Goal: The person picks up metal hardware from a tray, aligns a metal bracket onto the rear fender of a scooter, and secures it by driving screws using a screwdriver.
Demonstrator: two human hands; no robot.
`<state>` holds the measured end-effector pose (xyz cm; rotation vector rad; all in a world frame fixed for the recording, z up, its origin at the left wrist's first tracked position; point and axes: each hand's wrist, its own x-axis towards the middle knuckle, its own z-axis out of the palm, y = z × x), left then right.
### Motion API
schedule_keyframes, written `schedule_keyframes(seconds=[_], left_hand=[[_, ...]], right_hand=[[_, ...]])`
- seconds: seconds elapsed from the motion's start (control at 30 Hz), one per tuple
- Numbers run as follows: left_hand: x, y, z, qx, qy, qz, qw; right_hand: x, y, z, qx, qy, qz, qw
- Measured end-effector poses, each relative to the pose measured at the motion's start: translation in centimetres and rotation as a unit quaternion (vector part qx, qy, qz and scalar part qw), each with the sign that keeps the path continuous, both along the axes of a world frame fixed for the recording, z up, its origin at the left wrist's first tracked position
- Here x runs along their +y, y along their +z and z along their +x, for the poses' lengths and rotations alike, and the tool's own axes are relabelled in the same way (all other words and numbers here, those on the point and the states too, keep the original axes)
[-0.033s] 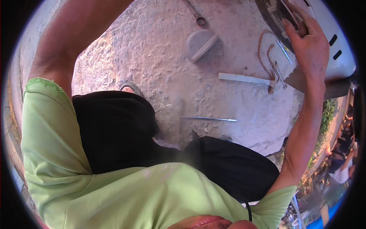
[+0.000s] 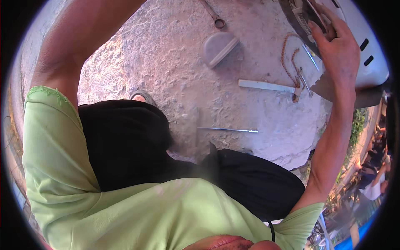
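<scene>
At the upper right my right hand [image 2: 342,52] curls its fingers and thumb round the dark edge of a curved metal part. That part sits against a large white casing [image 2: 373,68] with black slots. A ribbed, spring-like piece [image 2: 301,16] shows inside, beside my thumb. My left forearm [image 2: 89,31] runs up past the top edge, so the left hand is out of the picture. On the ground near my right hand lie a brown twisted cord [image 2: 284,53], a thin shiny rod [image 2: 310,57] and a hammer with a pale handle [image 2: 266,85].
A ring-ended wrench [image 2: 219,23] and a round grey lid-like piece [image 2: 220,50] lie on the rough concrete [image 2: 166,46]. Closer to my knees is a long thin metal rod with a socket-like end [image 2: 233,129]. Green plants [image 2: 358,125] grow along the right edge.
</scene>
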<state>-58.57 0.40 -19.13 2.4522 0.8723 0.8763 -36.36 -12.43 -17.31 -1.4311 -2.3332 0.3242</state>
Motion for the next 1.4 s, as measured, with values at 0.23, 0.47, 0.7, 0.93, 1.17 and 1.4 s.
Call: schedule_keyframes(seconds=[0.23,0.47,0.7,0.93,1.17,1.4], left_hand=[[0.1,0.0,-0.5,-0.011,-0.008,-0.031,0.999],[-1.1,-0.3,-1.5,-0.022,0.024,-0.105,0.994],[-3.6,3.5,1.5,-0.01,0.251,-0.418,0.873],[-3.1,-0.2,-1.1,-0.154,0.095,-0.383,0.906],[-2.8,0.0,-0.9,-0.162,0.099,-0.379,0.906],[-2.8,-0.8,-1.6,-0.18,0.092,-0.383,0.901]], right_hand=[[1.9,-0.9,-0.8,-0.167,-0.141,0.106,0.97],[2.8,-1.8,2.1,-0.177,-0.143,0.074,0.971],[2.4,-1.5,1.1,-0.138,-0.107,0.093,0.98],[2.5,-1.1,0.0,-0.142,-0.172,0.059,0.973],[3.4,-0.9,-0.7,-0.101,-0.157,0.104,0.977],[3.8,0.0,-0.6,-0.18,-0.17,0.081,0.966]])
